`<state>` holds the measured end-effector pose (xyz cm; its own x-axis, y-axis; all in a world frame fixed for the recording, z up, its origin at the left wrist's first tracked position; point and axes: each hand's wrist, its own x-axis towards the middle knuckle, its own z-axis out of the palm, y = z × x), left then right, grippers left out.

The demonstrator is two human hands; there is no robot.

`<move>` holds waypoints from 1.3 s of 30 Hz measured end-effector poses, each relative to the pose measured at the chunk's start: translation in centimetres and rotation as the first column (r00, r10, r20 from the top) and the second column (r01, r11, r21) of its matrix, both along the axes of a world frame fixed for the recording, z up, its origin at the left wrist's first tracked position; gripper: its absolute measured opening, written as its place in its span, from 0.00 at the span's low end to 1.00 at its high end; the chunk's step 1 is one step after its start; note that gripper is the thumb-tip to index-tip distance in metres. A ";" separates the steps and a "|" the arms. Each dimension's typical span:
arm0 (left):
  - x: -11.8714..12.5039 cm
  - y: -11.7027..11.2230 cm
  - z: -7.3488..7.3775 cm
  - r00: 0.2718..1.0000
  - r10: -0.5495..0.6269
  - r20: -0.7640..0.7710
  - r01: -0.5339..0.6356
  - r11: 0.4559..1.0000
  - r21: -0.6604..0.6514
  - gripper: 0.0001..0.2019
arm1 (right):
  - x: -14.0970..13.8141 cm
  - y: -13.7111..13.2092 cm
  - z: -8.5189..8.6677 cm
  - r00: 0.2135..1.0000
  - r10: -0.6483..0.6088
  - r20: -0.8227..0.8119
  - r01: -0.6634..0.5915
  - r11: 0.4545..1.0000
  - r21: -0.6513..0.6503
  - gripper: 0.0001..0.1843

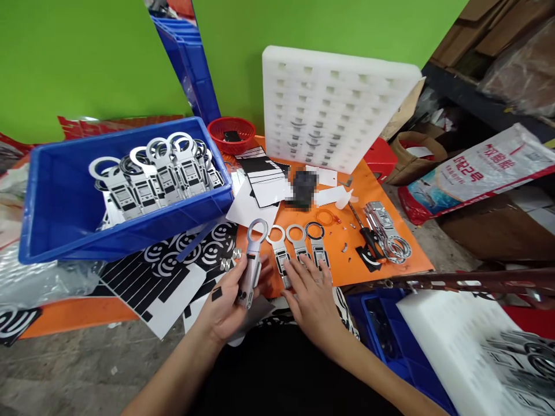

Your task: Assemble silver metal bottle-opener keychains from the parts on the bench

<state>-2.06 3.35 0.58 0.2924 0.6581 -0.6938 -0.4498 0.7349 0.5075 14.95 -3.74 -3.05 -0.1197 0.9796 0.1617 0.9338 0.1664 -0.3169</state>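
Note:
My left hand point(228, 303) grips a silver metal keychain piece point(252, 261) with a ring at its top, held upright over the table's near edge. My right hand point(313, 292) lies flat, fingers spread, on the lower ends of three similar ringed pieces point(298, 245) lined up side by side on the orange mat point(390, 254). A small black sticker point(217, 293) clings to my left thumb side.
A blue bin point(65, 202) at left holds several of the same pieces. White foam tray point(333, 107) leans at the back, beside a red basket point(232, 133). Black-and-white sticker sheets point(169, 271), a screwdriver point(362, 225), finished pieces point(388, 231), another blue bin point(385, 335) and foam point(459, 341) at lower right.

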 end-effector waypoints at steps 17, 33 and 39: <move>-2.2 0.5 0.0 0.998 0.063 -0.013 -0.062 0.996 0.063 0.17 | 0.7 2.4 1.0 0.989 0.015 -0.148 -0.020 0.999 -0.028 0.18; 1.2 -1.7 -0.8 0.991 -0.077 0.109 0.080 0.997 -0.020 0.15 | 3.4 5.2 1.4 0.989 0.144 0.013 -0.140 0.974 -0.180 0.04; 1.2 -1.5 -0.7 0.995 -0.070 0.067 0.072 0.997 -0.020 0.16 | 3.8 5.7 1.6 0.978 0.206 0.027 -0.195 0.955 -0.225 0.04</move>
<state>-0.87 1.83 -0.09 0.3837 0.6188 -0.6854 -0.4285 0.7768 0.4615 18.72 1.94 -1.49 -0.3195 0.9453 -0.0661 0.9039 0.2832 -0.3205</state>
